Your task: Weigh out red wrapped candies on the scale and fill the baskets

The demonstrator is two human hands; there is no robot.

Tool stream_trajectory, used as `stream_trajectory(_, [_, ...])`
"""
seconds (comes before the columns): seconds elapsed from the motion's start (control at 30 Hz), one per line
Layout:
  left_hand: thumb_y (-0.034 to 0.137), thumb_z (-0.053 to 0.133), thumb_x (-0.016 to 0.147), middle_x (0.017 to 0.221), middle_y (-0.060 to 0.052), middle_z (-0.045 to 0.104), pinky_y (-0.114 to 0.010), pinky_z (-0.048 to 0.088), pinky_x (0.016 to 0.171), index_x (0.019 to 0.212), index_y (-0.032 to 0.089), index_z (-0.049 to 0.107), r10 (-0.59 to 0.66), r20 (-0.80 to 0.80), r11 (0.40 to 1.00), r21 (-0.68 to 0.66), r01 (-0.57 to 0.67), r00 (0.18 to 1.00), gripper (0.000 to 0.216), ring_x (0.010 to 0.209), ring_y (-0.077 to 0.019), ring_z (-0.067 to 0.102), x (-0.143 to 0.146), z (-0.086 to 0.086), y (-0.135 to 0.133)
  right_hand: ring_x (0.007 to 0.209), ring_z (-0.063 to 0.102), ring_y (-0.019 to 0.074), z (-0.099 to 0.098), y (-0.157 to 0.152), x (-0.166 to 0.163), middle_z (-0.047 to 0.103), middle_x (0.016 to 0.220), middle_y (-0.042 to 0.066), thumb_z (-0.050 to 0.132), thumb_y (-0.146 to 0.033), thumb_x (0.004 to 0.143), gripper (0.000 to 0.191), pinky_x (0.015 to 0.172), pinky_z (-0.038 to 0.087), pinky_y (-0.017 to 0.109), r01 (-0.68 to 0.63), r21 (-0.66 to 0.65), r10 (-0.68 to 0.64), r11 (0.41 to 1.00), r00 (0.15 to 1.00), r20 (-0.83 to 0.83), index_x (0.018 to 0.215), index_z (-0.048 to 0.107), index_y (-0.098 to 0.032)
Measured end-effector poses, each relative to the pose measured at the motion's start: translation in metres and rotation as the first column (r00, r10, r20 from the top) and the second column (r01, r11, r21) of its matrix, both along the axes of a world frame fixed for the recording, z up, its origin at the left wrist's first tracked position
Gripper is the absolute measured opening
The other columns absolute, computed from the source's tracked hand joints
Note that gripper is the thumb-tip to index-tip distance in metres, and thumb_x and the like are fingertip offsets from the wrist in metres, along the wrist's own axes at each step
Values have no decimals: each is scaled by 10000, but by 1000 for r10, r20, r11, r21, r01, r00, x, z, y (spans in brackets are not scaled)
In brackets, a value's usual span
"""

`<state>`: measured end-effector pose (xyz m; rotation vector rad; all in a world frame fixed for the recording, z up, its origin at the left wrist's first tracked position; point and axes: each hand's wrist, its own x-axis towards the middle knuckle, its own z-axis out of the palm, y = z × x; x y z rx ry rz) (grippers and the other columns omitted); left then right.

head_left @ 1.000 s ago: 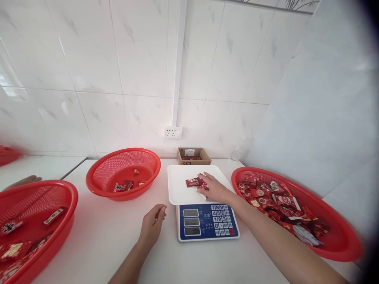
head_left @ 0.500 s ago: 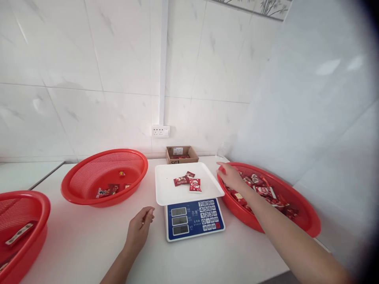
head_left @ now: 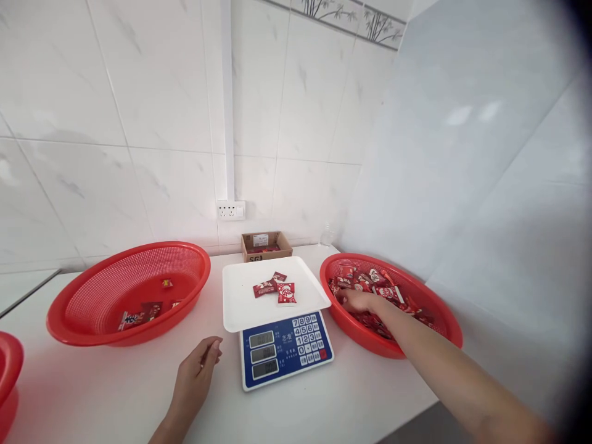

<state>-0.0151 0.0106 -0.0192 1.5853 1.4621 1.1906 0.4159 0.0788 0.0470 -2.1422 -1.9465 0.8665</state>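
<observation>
A blue-faced digital scale [head_left: 284, 348] with a white weighing tray [head_left: 240, 305] stands on the white counter. Three red candy packets [head_left: 275, 288] lie on the tray. My right hand [head_left: 354, 300] reaches into the red basket [head_left: 441, 320] on the right, fingers curled among its many red packets [head_left: 377, 280]; what they hold is hidden. Resting on the counter left of the scale is my left hand [head_left: 194, 376], fingers loosely curled and empty.
A second red basket [head_left: 92, 320] with a few packets sits left of the scale. The rim of a third red basket [head_left: 9, 364] shows at the far left. A small cardboard box [head_left: 266, 245] stands by the tiled wall under a power socket [head_left: 230, 210].
My right hand left the packets on the scale tray, swung right and went down into the right basket. The view has turned to the right. My left hand stayed put.
</observation>
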Motion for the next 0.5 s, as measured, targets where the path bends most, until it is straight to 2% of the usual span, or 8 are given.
stream_trajectory(0.1, [618,444,772,719,-20,647,-318,552,698,867,209,631,-4,-14,1000,-6,4,1000,460,705,-184,638,-1,0,0,676,616,197,3,0,8,683,726,48,613,-192,598,132,633,467,286,38,24,-39,999,998,42,713,677,-180])
stream_trajectory(0.27, [616,445,773,725,-20,646,-318,552,694,864,212,631,-11,-16,1000,0,11,1000,454,711,-187,637,1,2,-1,758,614,226,8,8,30,678,739,84,584,-162,618,65,715,441,293,135,169,-161,976,975,152,612,648,-160])
stream_trajectory(0.4, [642,453,750,718,-20,649,-318,554,679,841,213,632,-1,-13,1000,-7,1,1000,474,696,-191,644,2,6,-2,881,608,263,16,17,45,681,889,114,537,-253,727,195,766,429,323,234,306,-291,923,944,154,831,680,-170])
stream_trajectory(0.5, [656,454,737,701,-21,650,-315,555,653,824,213,636,14,-20,1000,0,-14,1000,487,677,-194,646,2,8,-2,949,598,273,19,23,50,666,988,137,449,-344,817,340,771,440,333,315,373,-376,873,921,102,1031,641,-164])
